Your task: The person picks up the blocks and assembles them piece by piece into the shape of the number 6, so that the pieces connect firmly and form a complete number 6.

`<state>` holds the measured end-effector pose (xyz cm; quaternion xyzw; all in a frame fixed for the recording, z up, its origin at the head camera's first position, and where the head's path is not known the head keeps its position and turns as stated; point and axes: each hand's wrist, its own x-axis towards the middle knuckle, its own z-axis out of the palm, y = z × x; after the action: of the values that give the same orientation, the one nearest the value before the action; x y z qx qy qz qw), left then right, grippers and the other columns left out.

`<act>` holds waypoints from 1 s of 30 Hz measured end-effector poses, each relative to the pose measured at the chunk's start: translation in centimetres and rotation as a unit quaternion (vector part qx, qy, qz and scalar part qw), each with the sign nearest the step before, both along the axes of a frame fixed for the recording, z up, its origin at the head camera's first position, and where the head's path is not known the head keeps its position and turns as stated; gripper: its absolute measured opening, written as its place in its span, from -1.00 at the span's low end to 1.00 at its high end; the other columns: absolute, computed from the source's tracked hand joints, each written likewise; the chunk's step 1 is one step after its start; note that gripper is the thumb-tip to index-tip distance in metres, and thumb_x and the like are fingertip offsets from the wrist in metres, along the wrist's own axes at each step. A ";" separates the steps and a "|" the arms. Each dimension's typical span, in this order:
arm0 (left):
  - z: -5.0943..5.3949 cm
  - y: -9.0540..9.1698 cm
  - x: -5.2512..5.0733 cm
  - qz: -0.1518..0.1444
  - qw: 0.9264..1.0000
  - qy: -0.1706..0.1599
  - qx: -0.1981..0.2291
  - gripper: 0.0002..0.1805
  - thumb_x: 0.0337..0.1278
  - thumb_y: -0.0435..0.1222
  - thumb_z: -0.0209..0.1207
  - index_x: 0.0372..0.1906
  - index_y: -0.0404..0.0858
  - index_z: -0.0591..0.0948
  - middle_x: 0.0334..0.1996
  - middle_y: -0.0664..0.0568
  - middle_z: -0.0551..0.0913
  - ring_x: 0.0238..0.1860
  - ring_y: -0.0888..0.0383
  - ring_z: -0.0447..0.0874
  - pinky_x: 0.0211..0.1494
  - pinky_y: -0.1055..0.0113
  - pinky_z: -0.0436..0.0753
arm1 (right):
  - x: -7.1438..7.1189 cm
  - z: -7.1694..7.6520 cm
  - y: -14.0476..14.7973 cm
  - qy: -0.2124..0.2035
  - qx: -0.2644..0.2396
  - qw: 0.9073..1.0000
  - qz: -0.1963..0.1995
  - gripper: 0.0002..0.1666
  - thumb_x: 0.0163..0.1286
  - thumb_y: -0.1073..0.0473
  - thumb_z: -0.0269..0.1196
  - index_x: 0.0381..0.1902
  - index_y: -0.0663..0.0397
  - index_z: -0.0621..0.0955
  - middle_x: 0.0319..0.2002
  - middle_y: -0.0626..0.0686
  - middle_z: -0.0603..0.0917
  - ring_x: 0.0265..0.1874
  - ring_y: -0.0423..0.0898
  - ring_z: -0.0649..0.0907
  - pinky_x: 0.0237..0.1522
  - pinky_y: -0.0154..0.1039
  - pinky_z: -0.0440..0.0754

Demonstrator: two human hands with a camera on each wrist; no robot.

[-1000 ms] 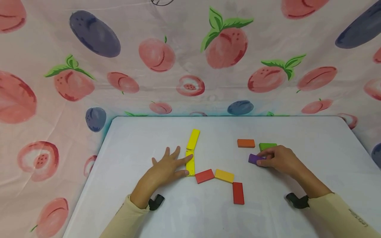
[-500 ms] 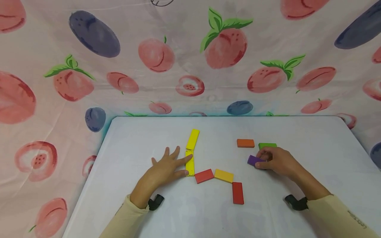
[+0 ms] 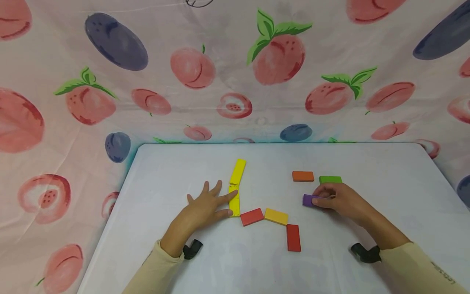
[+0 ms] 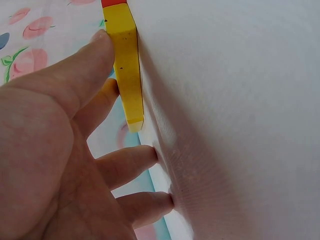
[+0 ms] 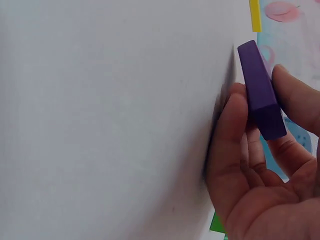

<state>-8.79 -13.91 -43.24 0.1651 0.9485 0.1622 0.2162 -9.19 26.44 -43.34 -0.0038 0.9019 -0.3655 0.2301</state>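
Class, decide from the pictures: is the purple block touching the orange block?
Apart. The head view shows it: a strip of white tabletop lies between the purple block and the orange block.

This person wears pale beige: a left sleeve with a small dark mark, a right sleeve bearing dark lettering I can't read. A stubby black left device and matching right device poke out where the sleeves end; left hand and right hand are bare.
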 end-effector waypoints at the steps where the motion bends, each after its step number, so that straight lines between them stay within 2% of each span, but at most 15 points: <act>1: 0.0 0.0 0.0 0.000 1.000 0.000 0.000 -0.34 0.30 0.12 0.25 0.48 0.38 0.36 0.64 -0.11 0.08 0.62 -0.42 -0.16 0.27 -0.73 -0.01 | 0.0 0.0 0.0 -0.004 -0.006 1.000 -0.002 -0.54 0.36 -0.10 0.39 0.08 0.04 0.67 -0.15 0.00 0.74 -0.10 -0.03 0.64 -0.15 -0.23 0.61; 5: 0.0 0.0 0.0 0.000 1.000 -0.001 0.000 -0.33 0.30 0.12 0.25 0.48 0.38 0.35 0.65 -0.11 0.07 0.62 -0.42 -0.17 0.27 -0.73 -0.01 | 0.2 0.0 -0.1 -0.021 -0.034 0.999 -0.004 -0.48 0.39 -0.10 0.37 0.16 0.09 0.64 -0.07 0.07 0.72 -0.13 -0.03 0.65 -0.14 -0.23 0.65; 10: 0.0 -0.1 -0.1 0.000 1.000 -0.002 -0.001 -0.33 0.31 0.13 0.24 0.49 0.39 0.35 0.65 -0.10 0.06 0.63 -0.41 -0.18 0.27 -0.72 -0.02 | 0.4 0.2 -0.3 -0.030 -0.056 0.998 0.008 -0.48 0.40 -0.04 0.36 0.20 0.12 0.63 0.03 0.13 0.66 0.06 0.04 0.58 -0.07 -0.23 0.63; 20: -0.1 0.0 -0.1 0.003 1.000 -0.006 0.000 -0.33 0.29 0.13 0.25 0.48 0.40 0.35 0.65 -0.10 0.06 0.63 -0.40 -0.19 0.28 -0.72 -0.04 | 0.9 0.4 -1.6 -0.061 -0.080 0.995 0.029 -0.51 0.37 -0.02 0.39 0.16 0.10 0.65 -0.05 0.05 0.70 -0.06 -0.03 0.59 -0.12 -0.21 0.64; 30: -0.1 0.0 -0.1 0.003 1.000 -0.005 -0.001 -0.32 0.29 0.12 0.26 0.48 0.39 0.35 0.65 -0.10 0.08 0.63 -0.41 -0.17 0.27 -0.73 -0.02 | 1.6 0.5 -3.1 -0.079 -0.108 0.990 0.036 -0.58 0.33 0.01 0.43 0.08 0.06 0.70 -0.06 0.03 0.74 -0.04 -0.04 0.63 -0.06 -0.21 0.65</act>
<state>-8.85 -13.86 -43.32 0.1612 0.9481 0.1626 0.2206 -7.59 23.38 -42.83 -0.0322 0.8355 -0.4514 0.3118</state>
